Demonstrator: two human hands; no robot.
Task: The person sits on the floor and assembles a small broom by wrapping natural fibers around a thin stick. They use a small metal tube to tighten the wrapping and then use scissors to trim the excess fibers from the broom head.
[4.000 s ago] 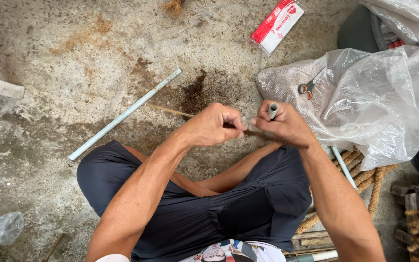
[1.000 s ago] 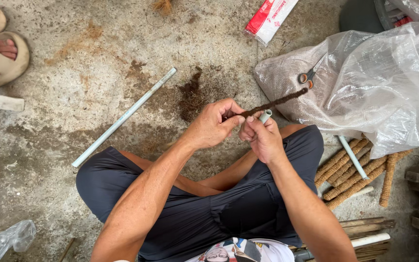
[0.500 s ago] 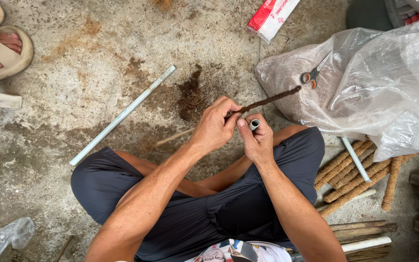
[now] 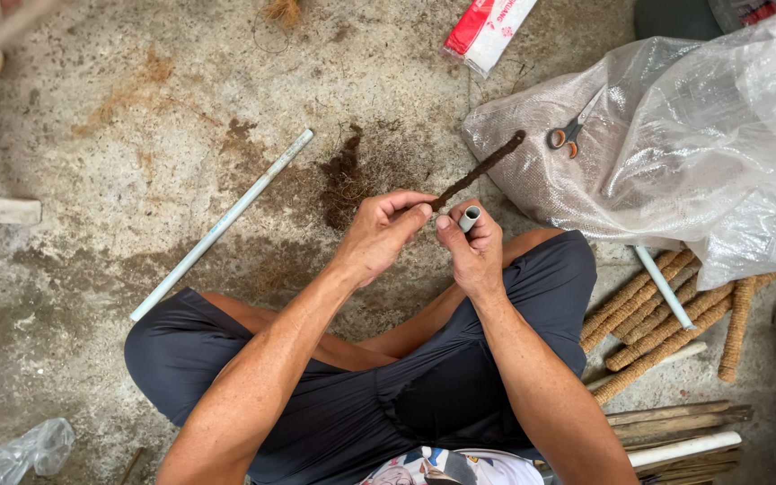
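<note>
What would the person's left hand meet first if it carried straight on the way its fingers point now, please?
Probably the right hand: the left hand points its fingers rightward, almost at the right thumb. It pinches a brown fibre cord; depth is unclear.

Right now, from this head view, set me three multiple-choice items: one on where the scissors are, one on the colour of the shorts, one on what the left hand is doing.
1. Where do the scissors lie?
A. On the clear plastic bag
B. In the person's lap
C. Under the long white pipe

2. What colour are the shorts?
A. Bright yellow
B. Dark blue-grey
C. White

3. What is the left hand doing?
A. Lying flat on the floor
B. Pinching a brown fibre cord
C. Holding the scissors

Answers: 1 A, the scissors rest on top of the bag at upper right. 2 B, the cloth over both crossed legs is dark blue-grey. 3 B, its fingers close on the cord's near end, beside the right hand, which holds a short white tube.
</note>
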